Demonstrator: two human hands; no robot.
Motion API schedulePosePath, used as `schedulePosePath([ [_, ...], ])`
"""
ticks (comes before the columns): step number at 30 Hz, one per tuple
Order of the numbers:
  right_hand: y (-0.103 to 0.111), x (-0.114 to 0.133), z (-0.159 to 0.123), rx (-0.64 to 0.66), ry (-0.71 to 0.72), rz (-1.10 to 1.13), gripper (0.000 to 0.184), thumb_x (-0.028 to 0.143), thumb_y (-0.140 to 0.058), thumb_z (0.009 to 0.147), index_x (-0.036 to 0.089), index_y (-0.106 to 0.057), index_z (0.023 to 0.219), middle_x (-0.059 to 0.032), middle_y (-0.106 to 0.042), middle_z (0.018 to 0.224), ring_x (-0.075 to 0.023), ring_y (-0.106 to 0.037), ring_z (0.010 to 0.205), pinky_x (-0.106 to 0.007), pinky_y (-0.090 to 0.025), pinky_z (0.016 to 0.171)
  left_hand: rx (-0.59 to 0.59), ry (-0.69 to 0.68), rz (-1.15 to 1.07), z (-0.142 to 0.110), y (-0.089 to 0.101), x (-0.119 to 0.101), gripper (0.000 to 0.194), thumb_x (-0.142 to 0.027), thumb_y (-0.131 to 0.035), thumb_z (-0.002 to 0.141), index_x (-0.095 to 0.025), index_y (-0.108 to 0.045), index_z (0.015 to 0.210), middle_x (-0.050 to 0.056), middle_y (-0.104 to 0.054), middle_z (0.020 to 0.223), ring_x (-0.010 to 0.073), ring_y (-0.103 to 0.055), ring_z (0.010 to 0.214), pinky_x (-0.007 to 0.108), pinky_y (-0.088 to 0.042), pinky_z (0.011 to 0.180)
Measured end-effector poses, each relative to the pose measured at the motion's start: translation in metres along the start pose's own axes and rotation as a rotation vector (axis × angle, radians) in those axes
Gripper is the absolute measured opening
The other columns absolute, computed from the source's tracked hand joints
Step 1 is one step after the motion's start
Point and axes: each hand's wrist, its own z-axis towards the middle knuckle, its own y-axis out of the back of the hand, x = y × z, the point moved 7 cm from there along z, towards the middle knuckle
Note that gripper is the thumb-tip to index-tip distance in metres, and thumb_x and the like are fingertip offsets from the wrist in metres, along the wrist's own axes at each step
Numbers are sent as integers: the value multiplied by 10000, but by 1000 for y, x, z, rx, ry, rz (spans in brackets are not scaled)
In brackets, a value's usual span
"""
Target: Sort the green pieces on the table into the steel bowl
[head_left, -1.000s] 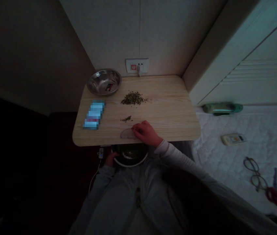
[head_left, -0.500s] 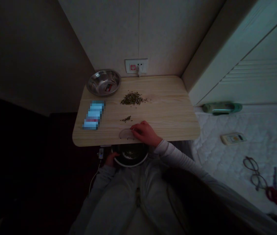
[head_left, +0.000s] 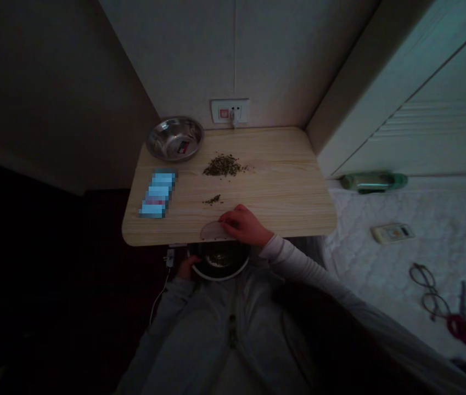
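My right hand (head_left: 246, 226) is closed on a thin, see-through, round-edged scraper (head_left: 212, 230), which stands on the table by its front edge. A few dark specks lie along the scraper's lower edge. Below that edge, my left hand (head_left: 187, 267) grips the left side of a dark bowl (head_left: 220, 278) with a pale rim, partly hidden under the tabletop. Some small grains show inside it. Farther back on the table lies a heap of small green beans (head_left: 224, 165), with a smaller cluster of beans (head_left: 213, 199) between the heap and the scraper.
On the wooden table (head_left: 286, 192) a steel basin (head_left: 175, 140) stands at the back left, with a blurred-out phone (head_left: 157, 193) in front. A wall socket (head_left: 230, 111) is behind. Right, a bed holds a green bottle (head_left: 375, 181), a remote (head_left: 393, 233), glasses (head_left: 428, 291) and red-handled scissors (head_left: 462, 330).
My right hand has drawn the scraper slightly nearer to the table's front edge, along with the specks at its lower edge. My left hand and the bowl have stayed in place.
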Motion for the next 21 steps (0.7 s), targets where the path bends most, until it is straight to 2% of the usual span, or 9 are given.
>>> schedulePosePath([
  [6, 0, 1, 0, 30, 4, 21, 158, 236, -450, 730, 173, -544, 840, 18, -575, 574, -101, -482, 560, -269, -298, 703, 28, 3, -2, -6, -7, -4, 97, -103, -515, 353, -184, -535, 402, -22, -497, 367, 194, -523, 549, 331, -391, 583],
  [12, 0, 2, 0, 30, 16, 7, 161, 249, -449, 732, 174, -553, 830, 15, -572, 571, -101, -474, 553, -265, -301, 690, 22, -1, 11, -2, -2, -2, 105, -81, -514, 344, -185, -524, 351, -8, -521, 392, 198, -520, 561, 335, -396, 582],
  [21, -1, 2, 0, 40, 16, 6, 160, 252, -453, 731, 173, -555, 826, 20, -563, 548, -100, -455, 537, -267, -300, 693, 16, 22, -29, 9, 5, 12, 91, -98, -542, 351, -172, -543, 405, -8, -540, 430, 216, -541, 609, 343, -398, 590],
])
